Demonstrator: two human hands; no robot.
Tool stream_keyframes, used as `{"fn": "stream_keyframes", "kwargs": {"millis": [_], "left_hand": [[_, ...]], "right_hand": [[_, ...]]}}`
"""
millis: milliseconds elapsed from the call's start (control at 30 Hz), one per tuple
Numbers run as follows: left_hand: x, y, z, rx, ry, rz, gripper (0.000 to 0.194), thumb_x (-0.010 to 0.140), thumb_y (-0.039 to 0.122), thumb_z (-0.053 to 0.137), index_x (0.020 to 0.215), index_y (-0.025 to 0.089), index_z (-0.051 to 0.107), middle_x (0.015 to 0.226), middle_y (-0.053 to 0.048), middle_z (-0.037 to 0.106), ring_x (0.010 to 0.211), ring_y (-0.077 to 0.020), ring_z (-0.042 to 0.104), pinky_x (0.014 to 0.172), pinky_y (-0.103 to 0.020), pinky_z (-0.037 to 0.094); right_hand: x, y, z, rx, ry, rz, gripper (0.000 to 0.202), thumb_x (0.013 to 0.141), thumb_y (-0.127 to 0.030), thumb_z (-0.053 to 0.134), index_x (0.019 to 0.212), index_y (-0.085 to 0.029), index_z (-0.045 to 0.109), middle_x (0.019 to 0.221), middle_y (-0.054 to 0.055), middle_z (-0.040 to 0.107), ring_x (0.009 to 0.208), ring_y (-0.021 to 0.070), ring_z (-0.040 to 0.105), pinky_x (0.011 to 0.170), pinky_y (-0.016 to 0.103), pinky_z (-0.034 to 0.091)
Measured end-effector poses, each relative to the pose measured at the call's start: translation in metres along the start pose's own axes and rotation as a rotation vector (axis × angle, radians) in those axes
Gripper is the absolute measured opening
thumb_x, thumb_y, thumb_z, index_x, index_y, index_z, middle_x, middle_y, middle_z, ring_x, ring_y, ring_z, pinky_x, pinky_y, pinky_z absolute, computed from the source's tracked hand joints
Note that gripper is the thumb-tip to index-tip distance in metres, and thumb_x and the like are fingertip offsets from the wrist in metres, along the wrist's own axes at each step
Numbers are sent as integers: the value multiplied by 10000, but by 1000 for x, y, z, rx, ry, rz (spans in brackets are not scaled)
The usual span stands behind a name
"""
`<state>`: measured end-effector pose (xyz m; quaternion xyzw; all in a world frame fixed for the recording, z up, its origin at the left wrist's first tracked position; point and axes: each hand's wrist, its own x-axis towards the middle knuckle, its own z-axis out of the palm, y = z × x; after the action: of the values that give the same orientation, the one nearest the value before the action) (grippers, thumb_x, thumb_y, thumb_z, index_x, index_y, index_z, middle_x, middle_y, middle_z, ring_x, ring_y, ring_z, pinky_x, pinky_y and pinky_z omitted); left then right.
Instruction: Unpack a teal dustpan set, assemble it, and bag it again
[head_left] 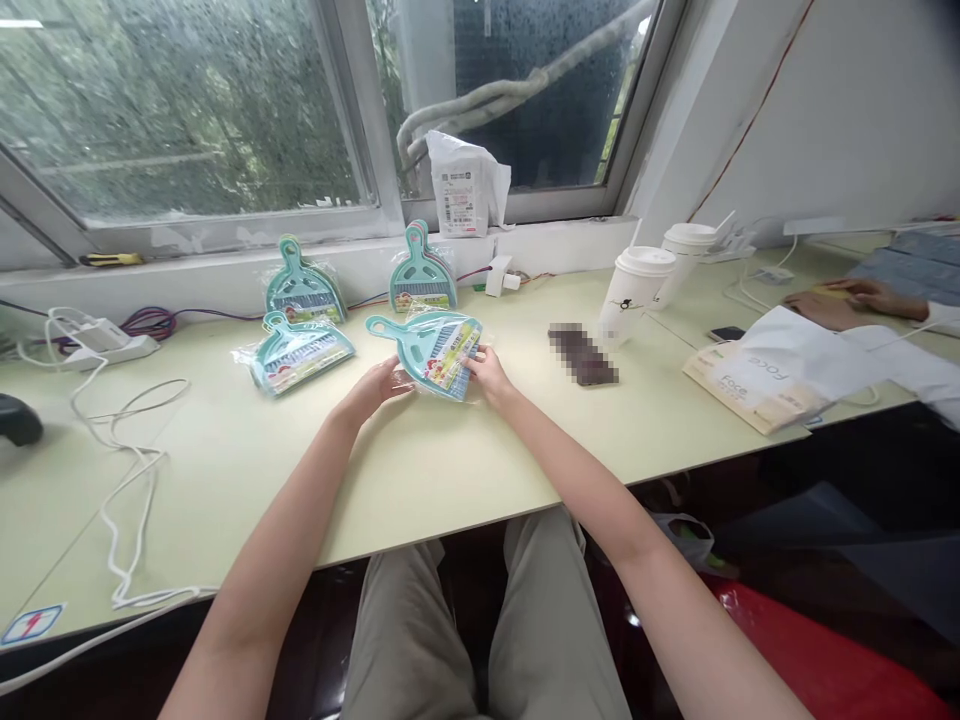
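Note:
A teal mini dustpan-and-brush set (421, 352) in clear plastic wrap is held between my two hands, tilted just above or on the desk. My left hand (377, 388) grips its lower left side, with the fingers partly behind the wrap. My right hand (489, 374) pinches its right edge by the printed label. To the left, another wrapped dustpan set (300, 355) lies on the desk. Further back, more dustpan sets (300, 285) lean against the sill, and a second leaning stack (421, 275) stands behind the one I hold.
Two lidded paper cups (637, 285) with straws and a blurred dark object (583, 355) are at the right. Beyond lie a tissue pack (750, 385) and a co-worker's hand (874, 297). White cables (135, 470) and a power strip (112, 350) occupy the left side.

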<state>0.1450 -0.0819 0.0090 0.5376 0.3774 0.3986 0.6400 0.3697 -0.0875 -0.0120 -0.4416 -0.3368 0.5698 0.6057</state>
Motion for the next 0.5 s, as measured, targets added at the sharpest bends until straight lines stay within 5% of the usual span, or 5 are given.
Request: {"fn": "stream_keyframes", "kwargs": {"millis": [200, 333, 433, 500], "left_hand": [[15, 0, -13, -172, 527, 12, 161, 907, 227, 504, 941, 111, 611, 796, -76, 672, 696, -169, 658, 759, -369, 566], [13, 12, -55, -329, 879, 190, 260, 948, 105, 284, 1071, 74, 511, 948, -102, 652, 840, -139, 650, 851, -347, 544], [-8, 16, -92, -82, 1272, 306, 270, 965, 125, 278, 1200, 56, 392, 1168, -152, 565, 1008, -148, 605, 946, -374, 495], [-27, 16, -107, 272, 1356, 371, 392, 933, 75, 354, 1310, 84, 250, 1361, -203, 408, 1237, -199, 477, 1059, -455, 393]], "right_hand": [[-5, -11, 1, -24, -121, -9, 414, 663, -122, 809, 992, -202, 572, 838, 12, 724, 784, 187, 706, 832, 406, 595], [-5, -18, -5, 6, -94, -13, 318, 655, -107, 812, 904, -173, 624, 851, 32, 741, 782, 180, 711, 833, 376, 597], [-3, -20, -12, 61, 5, -17, 269, 692, -55, 757, 899, -167, 628, 879, 35, 746, 796, 167, 710, 839, 342, 593], [-3, -19, -14, 82, 52, -10, 234, 725, -30, 706, 899, -164, 625, 886, 34, 744, 787, 157, 706, 838, 328, 591]]}}
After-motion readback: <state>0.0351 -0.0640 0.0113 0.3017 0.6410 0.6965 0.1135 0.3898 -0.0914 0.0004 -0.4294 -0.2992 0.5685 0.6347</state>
